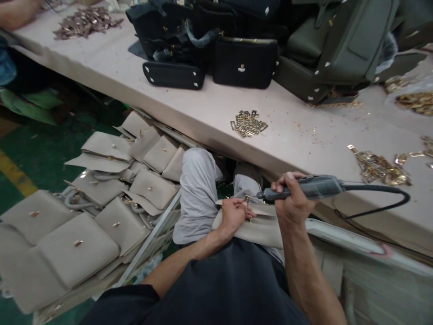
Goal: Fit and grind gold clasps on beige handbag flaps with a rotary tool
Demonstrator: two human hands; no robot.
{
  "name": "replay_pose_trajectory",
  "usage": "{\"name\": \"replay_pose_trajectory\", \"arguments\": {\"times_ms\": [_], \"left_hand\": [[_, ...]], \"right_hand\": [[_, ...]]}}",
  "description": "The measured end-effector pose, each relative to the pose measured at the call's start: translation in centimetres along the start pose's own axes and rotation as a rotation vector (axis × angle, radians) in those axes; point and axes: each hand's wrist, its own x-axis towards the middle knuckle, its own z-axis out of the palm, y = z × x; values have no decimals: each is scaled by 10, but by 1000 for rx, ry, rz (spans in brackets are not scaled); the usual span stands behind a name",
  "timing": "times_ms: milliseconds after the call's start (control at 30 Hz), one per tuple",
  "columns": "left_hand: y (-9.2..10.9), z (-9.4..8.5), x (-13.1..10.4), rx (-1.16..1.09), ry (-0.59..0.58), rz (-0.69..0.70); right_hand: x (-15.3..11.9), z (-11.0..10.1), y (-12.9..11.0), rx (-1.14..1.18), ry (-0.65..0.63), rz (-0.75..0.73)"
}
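My right hand is wrapped around a dark corded electric screwdriver, held almost level with its tip pointing left. That tip is close to a small gold metal plate pinched in the fingers of my left hand; whether they touch is too small to tell. A beige handbag lies across my lap, its flap edge beneath my left fingers. Part of the bag is hidden by my left hand and right forearm.
Several beige handbags are piled at my left. On the table ahead stand black bags and dark green bags. Small metal plates and gold fittings lie in heaps. Another person's arm shows top left.
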Motion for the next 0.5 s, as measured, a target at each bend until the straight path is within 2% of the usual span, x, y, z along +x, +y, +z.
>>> {"name": "replay_pose_trajectory", "arguments": {"times_ms": [200,500], "left_hand": [[-2,1,2,-10,4,-4],[1,1,-1,29,22,-27]], "right_hand": [[-5,2,9,-44,-36,-2],[-10,2,21,-82,-22,-31]]}}
